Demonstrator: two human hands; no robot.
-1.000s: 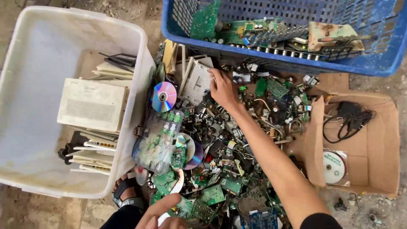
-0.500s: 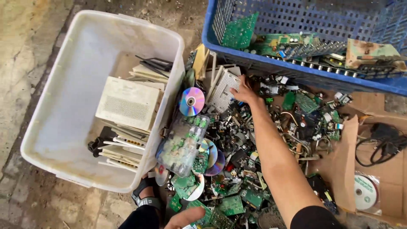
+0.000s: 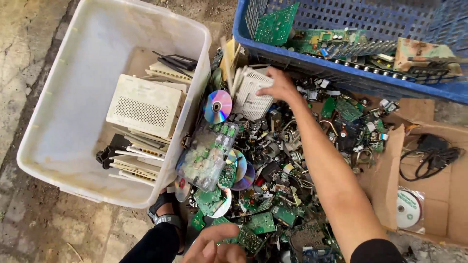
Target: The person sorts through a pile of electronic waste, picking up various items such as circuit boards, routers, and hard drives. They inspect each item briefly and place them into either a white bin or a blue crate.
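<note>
My right hand (image 3: pixel 279 86) reaches across a heap of electronic scrap (image 3: pixel 287 195) and grips the upper right edge of a white vented casing (image 3: pixel 249 95) that leans beside the blue crate. A shiny disc (image 3: pixel 217 106) lies just left of that casing. My left hand (image 3: pixel 214 247) is at the bottom edge with its fingers curled over small green circuit boards (image 3: pixel 246 237). Whether it holds one is hidden. A clear plastic case with green boards inside (image 3: pixel 207 156) leans against the white tub.
A white plastic tub (image 3: pixel 63 146) on the left holds flat white device casings (image 3: pixel 145 106) and black parts. A blue mesh crate (image 3: pixel 351 73) at the top holds circuit boards. A cardboard box (image 3: pixel 438 195) on the right holds black cables and a disc. A sandalled foot (image 3: pixel 165 214) rests near the tub.
My right hand has slid left from the scrap onto the white vented casing. My left hand has risen further into view. The view has shifted so the tub shows more.
</note>
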